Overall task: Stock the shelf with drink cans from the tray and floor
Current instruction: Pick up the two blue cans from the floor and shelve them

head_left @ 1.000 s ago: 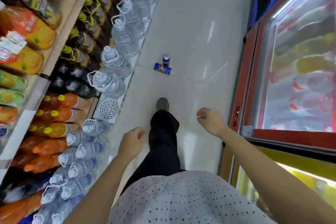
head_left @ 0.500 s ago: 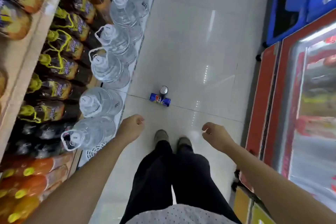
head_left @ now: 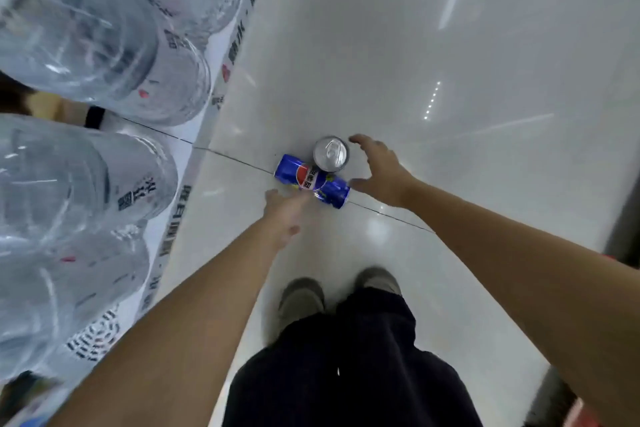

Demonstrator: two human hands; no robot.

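Two drink cans sit on the pale tiled floor ahead of my feet. A blue can [head_left: 311, 180] lies on its side; behind it stands an upright can [head_left: 331, 153] showing its silver top. My left hand [head_left: 285, 215] reaches down to the near side of the lying can, fingers spread, fingertips at or just short of it. My right hand [head_left: 379, 172] hovers spread open just right of both cans, fingers arched beside the upright can, thumb near the lying can's end. Neither hand holds anything.
Large clear water jugs [head_left: 86, 52] fill the bottom shelf on the left, with a white labelled shelf edge [head_left: 194, 177] along the aisle. My shoes [head_left: 301, 298] stand just behind the cans. Open floor [head_left: 433, 45] stretches ahead and right.
I have stepped forward and bent down, so the cans are much nearer. Both hands went from loosely curled at my sides to spread open, reaching down beside the cans.
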